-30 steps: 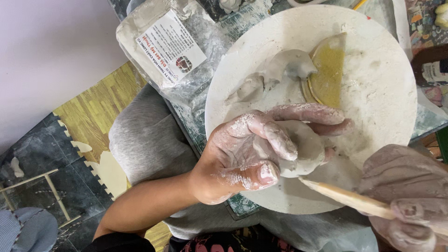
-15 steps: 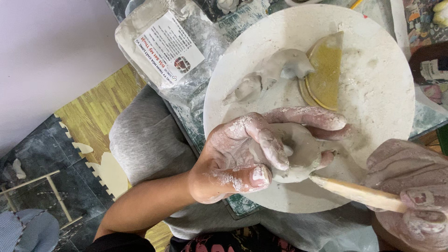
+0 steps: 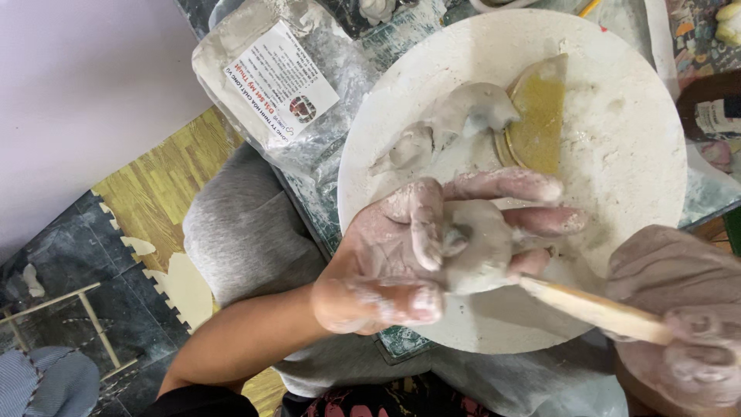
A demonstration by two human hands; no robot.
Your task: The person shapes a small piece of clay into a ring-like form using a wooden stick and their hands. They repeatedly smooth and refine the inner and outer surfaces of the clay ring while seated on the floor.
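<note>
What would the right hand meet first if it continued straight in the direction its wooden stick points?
The right hand aims its wooden stick up-left; the tip already seems to touch the grey clay lump in the left hand, though depth is uncertain.

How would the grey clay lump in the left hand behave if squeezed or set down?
The clay lump looks soft and wet, so it would likely dent rather than crack. It smears the left hand, so probably sticky and slippery. Its irregular shape suggests it would stay put rather than roll.
</note>
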